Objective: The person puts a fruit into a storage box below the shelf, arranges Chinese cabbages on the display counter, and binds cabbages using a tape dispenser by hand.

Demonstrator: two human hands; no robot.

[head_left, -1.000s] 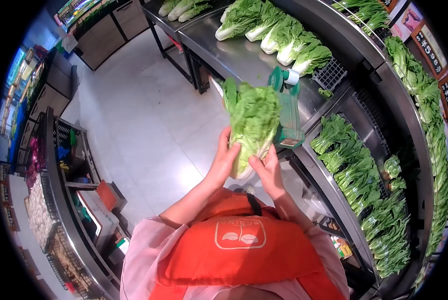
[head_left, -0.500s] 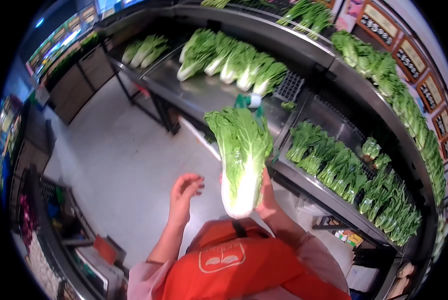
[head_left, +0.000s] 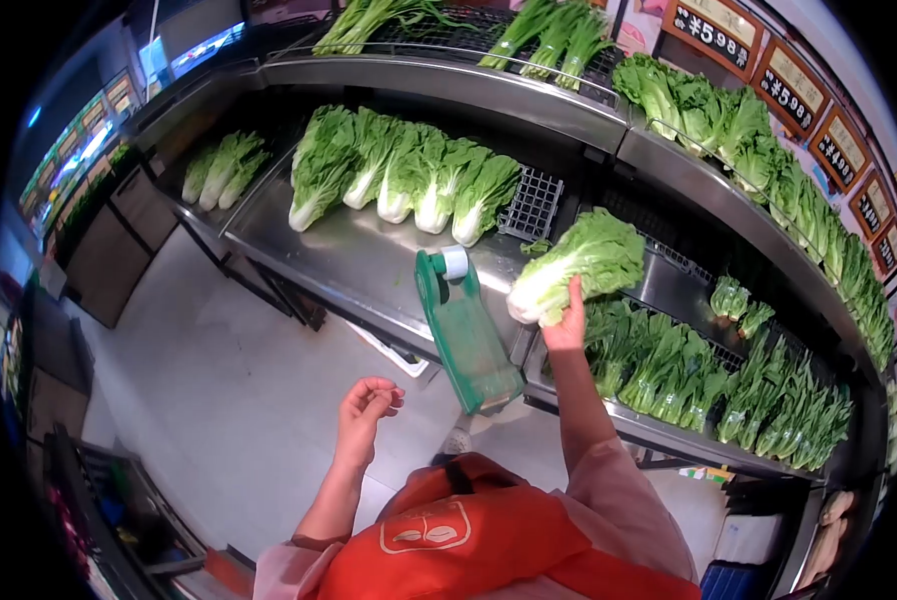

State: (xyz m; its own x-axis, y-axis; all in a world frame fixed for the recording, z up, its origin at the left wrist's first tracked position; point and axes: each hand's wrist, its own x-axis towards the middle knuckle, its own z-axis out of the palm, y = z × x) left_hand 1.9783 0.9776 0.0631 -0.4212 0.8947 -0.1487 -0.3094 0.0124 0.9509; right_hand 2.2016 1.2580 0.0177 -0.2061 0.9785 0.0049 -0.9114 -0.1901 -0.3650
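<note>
My right hand (head_left: 567,325) is closed around a Chinese cabbage (head_left: 581,262), holding it tilted above the right part of the shelf, white base to the left and leaves to the right. My left hand (head_left: 371,408) is held over the floor in front of me, loosely curled, with nothing visible in it. Between the two hands, at the shelf's front edge, is a green see-through plastic container (head_left: 469,335) with a white cap. Behind it, a row of several Chinese cabbages (head_left: 397,185) lies on the metal shelf (head_left: 354,258).
A black plastic crate (head_left: 532,203) sits at the row's right end. Bundles of leafy greens (head_left: 659,365) fill the lower right shelf. Upper shelves carry lettuce (head_left: 709,115) and long green stalks (head_left: 559,40) below price signs (head_left: 711,35). Smaller cabbages (head_left: 226,170) lie at far left.
My right hand has carried the cabbage from in front of me to the right, over the shelf, turning it sideways. The green container is now uncovered. My left hand has barely moved.
</note>
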